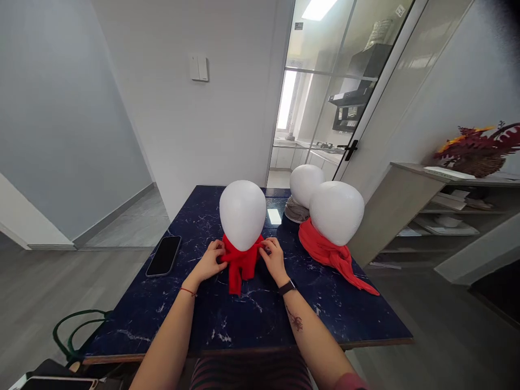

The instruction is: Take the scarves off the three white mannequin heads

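Note:
In front of me a white foam mannequin head [242, 214] stands on the table with a red scarf [236, 268] wrapped round its neck. Two ends of the scarf hang down at the front onto the tabletop. My left hand [210, 260] pinches the scarf's left side, thumb and fingers closed on the cloth. On the other side, my right hand [274, 260] grips the scarf just under the head's right edge. Both hands are at about the same height.
A second white head [337, 211] wears a lighter red scarf [325, 246] at the right. Behind it, another white head [306, 184] has a grey-brown scarf [296, 210]. A phone [164, 256] lies on the left of the dark blue marbled table [260, 330]. Shelves [430, 216] stand beyond.

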Demonstrator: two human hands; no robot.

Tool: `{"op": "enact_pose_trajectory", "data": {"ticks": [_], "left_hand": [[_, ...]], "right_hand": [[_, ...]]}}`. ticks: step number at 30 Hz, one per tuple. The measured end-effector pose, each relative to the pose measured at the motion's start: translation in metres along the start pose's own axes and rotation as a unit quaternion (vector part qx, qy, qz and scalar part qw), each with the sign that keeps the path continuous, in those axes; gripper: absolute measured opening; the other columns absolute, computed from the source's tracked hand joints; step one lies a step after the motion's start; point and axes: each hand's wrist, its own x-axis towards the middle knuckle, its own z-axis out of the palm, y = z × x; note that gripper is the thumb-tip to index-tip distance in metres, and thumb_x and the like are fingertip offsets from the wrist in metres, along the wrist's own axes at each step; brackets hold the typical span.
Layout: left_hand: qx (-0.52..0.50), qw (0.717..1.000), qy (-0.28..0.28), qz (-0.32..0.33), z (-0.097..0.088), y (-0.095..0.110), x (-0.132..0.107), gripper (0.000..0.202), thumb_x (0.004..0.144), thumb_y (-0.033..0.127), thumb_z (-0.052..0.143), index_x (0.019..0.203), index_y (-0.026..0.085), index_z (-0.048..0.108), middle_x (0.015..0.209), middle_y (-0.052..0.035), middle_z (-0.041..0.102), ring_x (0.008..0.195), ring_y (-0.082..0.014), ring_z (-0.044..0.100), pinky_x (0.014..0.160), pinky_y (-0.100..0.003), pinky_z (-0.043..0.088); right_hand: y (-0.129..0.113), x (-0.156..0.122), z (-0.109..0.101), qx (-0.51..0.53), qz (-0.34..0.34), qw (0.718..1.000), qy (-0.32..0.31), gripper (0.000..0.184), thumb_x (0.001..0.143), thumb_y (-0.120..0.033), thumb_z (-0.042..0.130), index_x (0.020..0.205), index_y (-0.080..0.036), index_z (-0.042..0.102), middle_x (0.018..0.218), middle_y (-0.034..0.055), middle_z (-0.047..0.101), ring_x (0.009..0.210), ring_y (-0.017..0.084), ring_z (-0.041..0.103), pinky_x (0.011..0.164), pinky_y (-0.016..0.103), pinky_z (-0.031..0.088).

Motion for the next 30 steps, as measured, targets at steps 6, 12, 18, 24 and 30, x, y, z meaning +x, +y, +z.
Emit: {"op": "enact_pose_trajectory", "data": {"ticks": [6,12,18,24,30], "left_hand": [[-0.046,0.994,0.090,-0.046,0.001,-0.012,0.003,0.011,0.074,0.021,0.048,0.069,0.018,0.058,0.095,-0.0054,0.053,0.093,-0.0198,0.052,0.089,-0.034,0.043],[-0.211,0.936,0.203,-0.197,0.010,-0.031,0.008,0.017,0.073,0.028,0.048,0.072,0.018,0.061,0.091,-0.0057,0.058,0.090,-0.0210,0.056,0.090,-0.038,0.045],[-0.303,0.889,0.224,-0.260,0.020,-0.046,0.011,0.029,0.069,0.031,0.042,0.086,0.015,0.060,0.084,-0.0073,0.063,0.077,-0.0208,0.060,0.070,-0.036,0.051],[-0.375,0.881,0.176,-0.228,0.015,-0.032,0.008,0.031,0.057,0.025,0.044,0.080,0.015,0.063,0.070,-0.0025,0.065,0.064,-0.0173,0.061,0.065,-0.030,0.051],[-0.345,0.887,0.210,-0.223,0.022,-0.030,0.011,0.028,0.067,0.033,0.047,0.081,0.017,0.064,0.083,-0.0044,0.067,0.076,-0.0184,0.062,0.069,-0.029,0.050]], "right_hand": [[0.017,0.006,-0.003,0.092,0.168,0.969,0.158,0.021,0.072,-0.036,0.061,0.082,-0.018,0.063,0.094,0.0067,0.056,0.080,0.019,0.055,0.072,0.032,0.047],[0.037,0.008,0.001,0.202,0.261,0.925,0.187,0.029,0.072,-0.043,0.052,0.090,-0.020,0.055,0.080,0.0020,0.060,0.065,0.016,0.056,0.058,0.028,0.047],[0.037,0.010,0.003,0.347,0.320,0.864,0.172,0.022,0.071,-0.040,0.050,0.086,-0.025,0.046,0.075,-0.0019,0.063,0.065,0.014,0.063,0.063,0.030,0.053],[0.024,0.014,-0.005,0.429,0.323,0.825,0.175,0.026,0.070,-0.035,0.054,0.094,-0.027,0.049,0.097,-0.0018,0.065,0.089,0.015,0.067,0.080,0.035,0.054],[0.010,0.015,-0.010,0.509,0.299,0.797,0.129,0.033,0.076,-0.046,0.051,0.100,-0.025,0.056,0.113,0.0014,0.062,0.097,0.020,0.067,0.082,0.037,0.054]]}}
